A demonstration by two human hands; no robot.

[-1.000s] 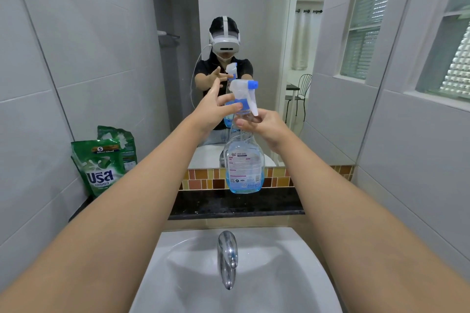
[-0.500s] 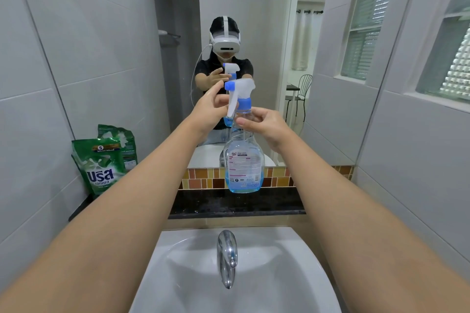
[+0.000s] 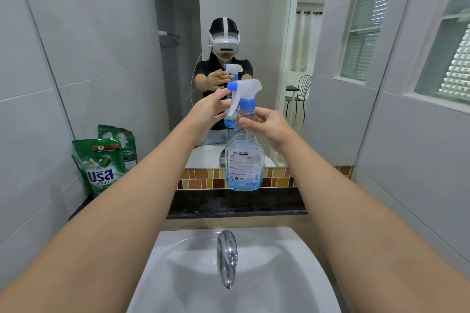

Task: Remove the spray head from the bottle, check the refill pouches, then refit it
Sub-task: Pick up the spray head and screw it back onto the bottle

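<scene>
Both bare forearms reach forward and converge at chest height. The left hand (image 3: 207,112) is raised with its fingers (image 3: 220,93) extended, the tips touching the spray head (image 3: 244,91) at its nozzle. The right hand (image 3: 268,123) curls around the neck of the bottle (image 3: 244,160), thumb across the front, holding it upright.
</scene>
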